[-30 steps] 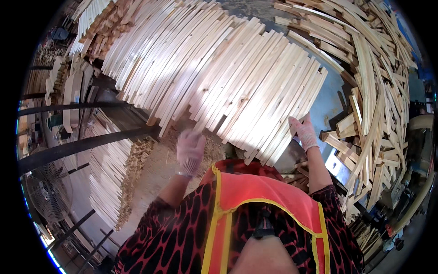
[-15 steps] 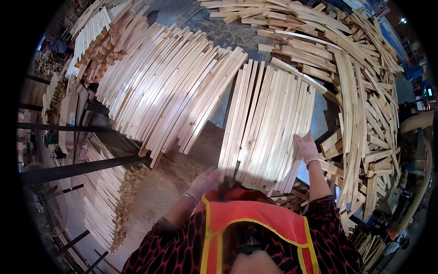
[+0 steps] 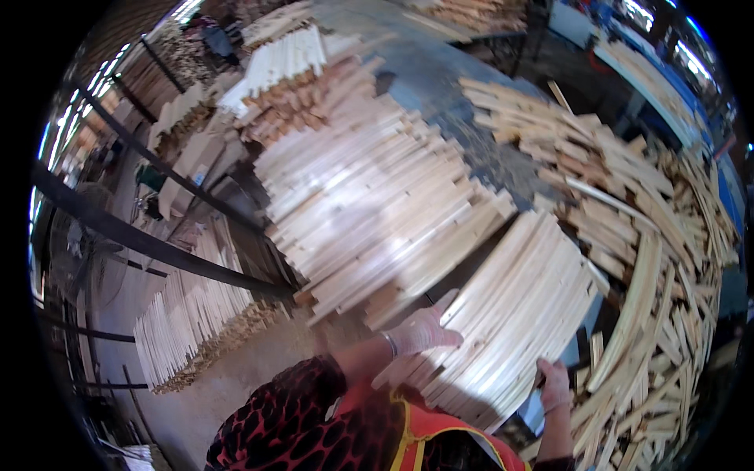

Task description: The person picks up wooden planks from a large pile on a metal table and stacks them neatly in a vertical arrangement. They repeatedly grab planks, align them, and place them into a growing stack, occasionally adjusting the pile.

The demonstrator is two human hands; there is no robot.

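A layer of pale wooden strips [image 3: 510,314], laid side by side, lies slanted in front of me. My left hand [image 3: 424,331], in a light glove, grips its left edge, the thumb over the top and the other fingers along the side. At the right edge, my gloved right hand [image 3: 554,383] has its fingers bent against the outermost strip; part of them is hidden. Just beyond my left hand spreads a larger stack of strips [image 3: 369,204], its ends uneven, with a dark gap between it and the layer.
A loose heap of wood pieces [image 3: 652,314] lies along the right side. Dark metal bars [image 3: 157,243] cross the left, with another strip stack [image 3: 196,302] below them. More stacked wood [image 3: 287,63] stands farther back, near a person [image 3: 216,39].
My view has swung left, so things appear shifted and turned. My left hand has moved from the near left corner up along the layer's left edge. The right hand remains at the right edge.
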